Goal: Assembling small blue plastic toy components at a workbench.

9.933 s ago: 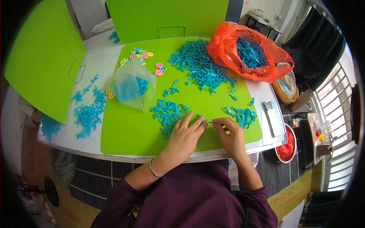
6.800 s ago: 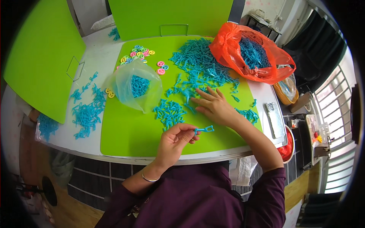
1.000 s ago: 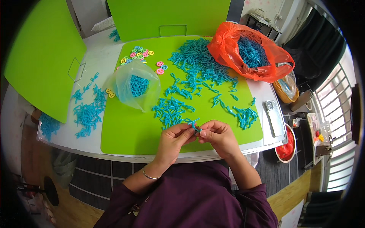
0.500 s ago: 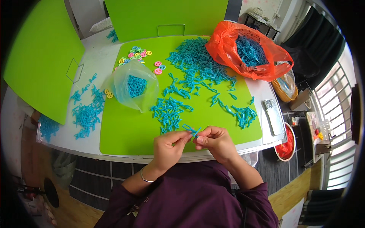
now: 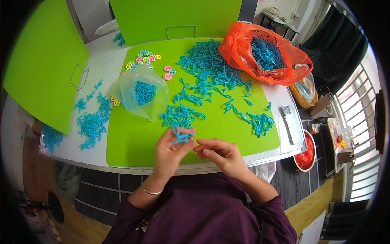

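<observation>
My left hand (image 5: 168,152) is raised over the near edge of the green mat (image 5: 134,142), its fingers closed on a few small blue plastic links (image 5: 181,137). The links are slightly blurred, and I cannot tell how they join. Close beside it, my right hand (image 5: 222,156) has its index finger stretched toward the left fingertips and its thumb a little below; nothing shows between them. Just beyond the left hand lies a heap of the same blue pieces (image 5: 180,116). A translucent plastic bag (image 5: 126,95) with more blue pieces stands open behind it.
A big blue pile (image 5: 211,63) spreads from a red plastic bag (image 5: 239,44) at the back right. Coloured rings (image 5: 146,57) lie at the back left. A phone (image 5: 291,124) rests on the right edge. Green boards (image 5: 44,69) stand around the table.
My hands have parted slightly. The left has moved up and left, carrying the blue links and turning them; the right no longer pinches them. Part of the nearer blue heap is now covered by my left hand.
</observation>
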Demonstrator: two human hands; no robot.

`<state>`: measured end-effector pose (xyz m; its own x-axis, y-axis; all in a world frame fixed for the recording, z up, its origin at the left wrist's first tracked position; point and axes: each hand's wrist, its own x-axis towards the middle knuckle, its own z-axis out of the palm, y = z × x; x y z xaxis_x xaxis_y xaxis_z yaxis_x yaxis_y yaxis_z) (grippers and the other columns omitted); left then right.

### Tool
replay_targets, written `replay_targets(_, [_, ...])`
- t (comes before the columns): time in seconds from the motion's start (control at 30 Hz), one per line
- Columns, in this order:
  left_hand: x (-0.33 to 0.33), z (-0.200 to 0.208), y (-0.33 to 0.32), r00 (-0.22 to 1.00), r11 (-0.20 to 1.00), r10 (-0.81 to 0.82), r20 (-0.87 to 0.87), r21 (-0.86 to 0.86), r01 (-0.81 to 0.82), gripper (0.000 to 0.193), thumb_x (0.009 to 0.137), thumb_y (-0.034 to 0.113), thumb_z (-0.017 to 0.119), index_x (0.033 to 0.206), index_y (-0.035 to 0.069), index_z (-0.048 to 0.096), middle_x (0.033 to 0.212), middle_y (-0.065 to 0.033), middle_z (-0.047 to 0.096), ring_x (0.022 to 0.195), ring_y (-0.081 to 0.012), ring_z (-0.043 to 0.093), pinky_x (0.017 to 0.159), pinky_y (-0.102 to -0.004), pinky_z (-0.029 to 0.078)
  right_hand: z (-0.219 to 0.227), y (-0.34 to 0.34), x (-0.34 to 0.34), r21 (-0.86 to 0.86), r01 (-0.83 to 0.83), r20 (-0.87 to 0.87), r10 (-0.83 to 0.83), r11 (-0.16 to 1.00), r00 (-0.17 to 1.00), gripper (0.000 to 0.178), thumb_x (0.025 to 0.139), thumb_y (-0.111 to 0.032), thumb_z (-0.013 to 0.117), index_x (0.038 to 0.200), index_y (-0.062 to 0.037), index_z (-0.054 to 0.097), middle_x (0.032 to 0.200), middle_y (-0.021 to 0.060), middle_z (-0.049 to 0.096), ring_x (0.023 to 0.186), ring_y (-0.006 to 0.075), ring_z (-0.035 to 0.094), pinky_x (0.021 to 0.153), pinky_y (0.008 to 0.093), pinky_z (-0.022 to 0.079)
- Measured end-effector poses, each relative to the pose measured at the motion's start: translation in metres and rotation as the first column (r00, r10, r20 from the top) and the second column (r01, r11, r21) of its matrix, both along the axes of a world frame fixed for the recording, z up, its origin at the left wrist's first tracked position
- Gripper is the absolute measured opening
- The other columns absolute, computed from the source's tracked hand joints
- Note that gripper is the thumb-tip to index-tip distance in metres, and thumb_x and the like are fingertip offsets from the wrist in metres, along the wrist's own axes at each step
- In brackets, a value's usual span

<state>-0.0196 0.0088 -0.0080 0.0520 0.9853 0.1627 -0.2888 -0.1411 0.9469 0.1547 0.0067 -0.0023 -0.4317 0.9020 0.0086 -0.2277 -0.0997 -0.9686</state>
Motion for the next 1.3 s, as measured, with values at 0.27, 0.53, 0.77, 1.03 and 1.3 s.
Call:
replay_targets(0.27, [-0.116,0.004,0.009,0.762,0.807,0.591,-0.266,0.177,-0.564,0.019,0.080,0.003,0.066,0.099,-0.001,0.064,0.091,-0.0028,0.062,0.080,-0.0083,0.055,0.072,-0.0218,0.045,0.012,0.035,0.042,0.289,-0.039,0.471,-0.106,0.957,0.876,0.022,0.088,-0.010,0.057,0.107,0.0007,0.062,0.095,0.0085,0.066,0.086,0.0121,0.061,0.076,0.0254,0.048])
replay_targets(0.53, [-0.218,-0.017,0.019,0.011,0.595,0.651,-0.759,0.501,-0.628,0.044,0.079,-0.004,0.055,0.122,0.006,0.052,0.122,-0.0118,0.050,0.104,-0.0241,0.053,0.086,-0.0304,0.043,-0.004,0.132,0.075,0.756,-0.036,0.613,-0.688,0.654,0.389,0.017,0.077,-0.013,0.064,0.092,-0.0046,0.067,0.084,0.0144,0.062,0.073,0.0251,0.061,0.066,0.0332,0.047])
replay_targets(0.77, [-0.183,-0.003,0.019,-0.173,0.463,0.689,-0.704,0.611,-0.642,0.053,0.079,-0.006,0.050,0.128,0.011,0.047,0.133,-0.0155,0.040,0.123,-0.0321,0.038,0.099,-0.0391,0.034,0.000,0.157,0.070,0.649,-0.101,0.730,-0.581,0.754,0.360,0.020,0.073,-0.017,0.066,0.086,-0.0030,0.066,0.081,0.0130,0.062,0.078,0.0282,0.059,0.071,0.0379,0.047])
replay_targets(1.03, [-0.064,0.019,0.019,0.388,0.784,0.605,-0.695,0.604,-0.142,0.018,0.080,0.002,0.059,0.096,0.004,0.066,0.097,-0.0109,0.062,0.092,-0.0264,0.058,0.083,-0.0339,0.045,0.013,0.118,0.065,0.630,0.079,0.623,-0.564,0.773,0.542,0.014,0.076,-0.009,0.063,0.087,-0.0008,0.063,0.080,0.0101,0.064,0.072,0.0186,0.062,0.063,0.0294,0.047])
replay_targets(1.3, [-0.020,0.017,0.090,0.383,0.799,0.390,-0.837,0.515,0.311,0.019,0.075,0.014,0.067,0.092,0.006,0.067,0.092,-0.0079,0.059,0.089,-0.0249,0.054,0.080,-0.0351,0.044,0.022,0.060,0.055,0.645,0.129,0.487,-0.536,0.753,0.689,0.014,0.078,-0.003,0.060,0.092,-0.0020,0.065,0.078,0.0061,0.060,0.071,0.0139,0.058,0.063,0.0255,0.046])
